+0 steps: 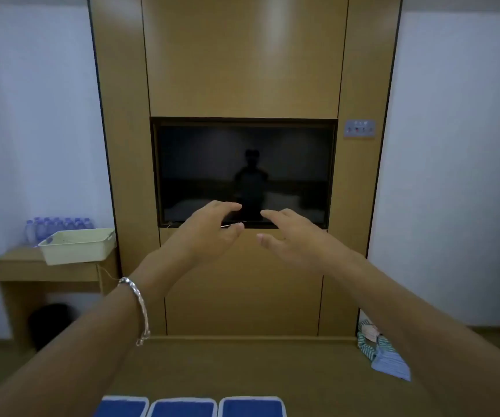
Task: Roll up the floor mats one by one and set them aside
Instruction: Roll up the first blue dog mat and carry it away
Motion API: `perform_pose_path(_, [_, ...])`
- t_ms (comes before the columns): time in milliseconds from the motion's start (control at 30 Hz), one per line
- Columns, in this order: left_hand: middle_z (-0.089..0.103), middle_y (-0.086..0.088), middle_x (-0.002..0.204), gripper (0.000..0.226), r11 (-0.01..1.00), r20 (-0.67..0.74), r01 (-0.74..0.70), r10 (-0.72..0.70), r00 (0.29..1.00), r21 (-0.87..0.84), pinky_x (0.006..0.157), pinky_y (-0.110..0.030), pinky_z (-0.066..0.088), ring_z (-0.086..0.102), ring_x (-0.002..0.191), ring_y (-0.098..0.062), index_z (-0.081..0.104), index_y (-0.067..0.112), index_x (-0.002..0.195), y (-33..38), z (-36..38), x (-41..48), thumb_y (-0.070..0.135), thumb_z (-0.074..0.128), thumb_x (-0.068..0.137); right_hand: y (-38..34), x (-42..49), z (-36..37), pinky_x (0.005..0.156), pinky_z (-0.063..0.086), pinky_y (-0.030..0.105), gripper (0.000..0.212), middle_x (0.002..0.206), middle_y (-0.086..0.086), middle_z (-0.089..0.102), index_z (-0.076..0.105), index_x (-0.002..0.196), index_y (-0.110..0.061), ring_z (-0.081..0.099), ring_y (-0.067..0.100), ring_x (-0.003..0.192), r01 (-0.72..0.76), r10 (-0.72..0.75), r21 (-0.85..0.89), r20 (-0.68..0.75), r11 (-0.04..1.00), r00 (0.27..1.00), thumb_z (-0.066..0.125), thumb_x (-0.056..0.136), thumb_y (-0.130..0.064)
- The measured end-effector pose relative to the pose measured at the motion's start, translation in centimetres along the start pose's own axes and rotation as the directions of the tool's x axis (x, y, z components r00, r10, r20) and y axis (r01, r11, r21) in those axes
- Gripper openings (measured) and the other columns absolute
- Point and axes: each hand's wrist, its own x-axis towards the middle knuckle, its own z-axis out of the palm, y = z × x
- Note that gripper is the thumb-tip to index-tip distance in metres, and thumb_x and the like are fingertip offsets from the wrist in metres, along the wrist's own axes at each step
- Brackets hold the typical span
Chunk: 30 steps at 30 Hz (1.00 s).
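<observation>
While both arms reach out toward the TV [242, 173], the left grip [209, 230] and right grip [290, 236] hover empty, fingers loosely spread. The 3 blue mats [182, 408] lie flat, side by side on the floor [242, 365] at the bottom edge, below the arms. Over left, a basin [77, 245] sits on the bench [16, 266].

The mats [182, 409] are dark blue with white edges. The TV [242, 173] is black. The wall panel [242, 55] is brown. The basket [77, 246] is pale yellow. One cloth [366, 344] has green and white stripes.
</observation>
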Motion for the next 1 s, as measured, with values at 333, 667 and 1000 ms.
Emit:
perform_pose_path(333, [0.037,0.003,0.146,0.051,1.0,0.091,-0.028,0.027,0.996,0.013,0.104,-0.029,0.035,0.038,0.132,-0.014,0.035,0.025,0.143,2.3,3.8,1.3,0.032,0.051,0.095,4.0,-1.6,-0.4,0.11,0.034,0.038,0.061,0.155,0.0,0.023,0.017,0.151,-0.027,0.031,0.019,0.138,-0.062,0.062,-0.008,0.013,0.998,0.998,0.042,0.098,-0.043])
perform_pose_path(667, [0.04,0.002,0.144,0.051,0.995,0.23,-0.098,0.096,0.968,-0.003,0.106,-0.031,0.034,0.039,0.132,-0.015,0.037,0.025,0.142,7.4,12.5,3.2,0.032,0.052,0.094,13.8,-5.5,-0.2,0.112,0.032,0.042,0.063,0.156,0.0,0.022,0.016,0.151,-0.03,0.028,0.02,0.141,-0.219,0.218,0.007,0.051,0.976,0.975,0.044,0.096,-0.047])
perform_pose_path(1000, [0.039,0.003,0.144,0.052,0.999,0.345,0.031,-0.018,0.939,-0.031,0.107,-0.032,0.035,0.038,0.132,-0.015,0.034,0.026,0.144,6.3,18.4,1.5,0.033,0.051,0.095,19.5,-5.4,3.4,0.111,0.032,0.04,0.063,0.154,0.005,0.026,0.019,0.151,-0.025,0.03,0.023,0.139,-0.249,0.241,0.01,0.212,0.969,0.947,0.044,0.097,-0.046])
